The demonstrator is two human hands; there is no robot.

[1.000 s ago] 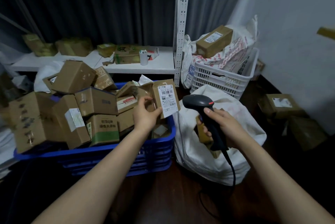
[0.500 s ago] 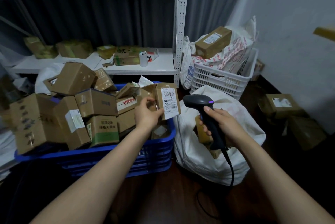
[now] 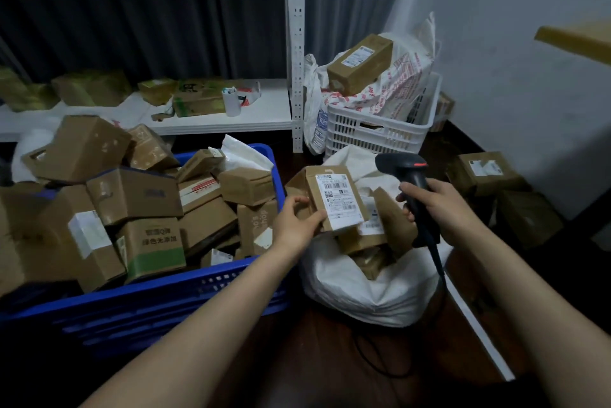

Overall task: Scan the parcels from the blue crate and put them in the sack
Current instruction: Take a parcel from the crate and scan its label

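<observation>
My left hand [image 3: 297, 222] grips a small cardboard parcel [image 3: 334, 199] by its lower left edge, its white barcode label facing up. The parcel hangs over the open mouth of the white sack [image 3: 370, 288], which holds several cardboard parcels. My right hand [image 3: 439, 206] holds a black barcode scanner [image 3: 405, 173] by its handle, just right of the parcel, with its head above the sack and its cable trailing down to the floor. The blue crate [image 3: 185, 295] at the left is piled with several brown boxes.
A white shelf unit [image 3: 294, 53] stands behind the crate with boxes and a white cup on it. A white basket [image 3: 380, 130] with printed bags and a box sits behind the sack. Loose boxes [image 3: 486, 173] lie on the dark floor along the right wall.
My left hand has carried the labelled parcel rightwards from above the crate to over the sack's mouth. The scanner hand has kept its place beside the sack.
</observation>
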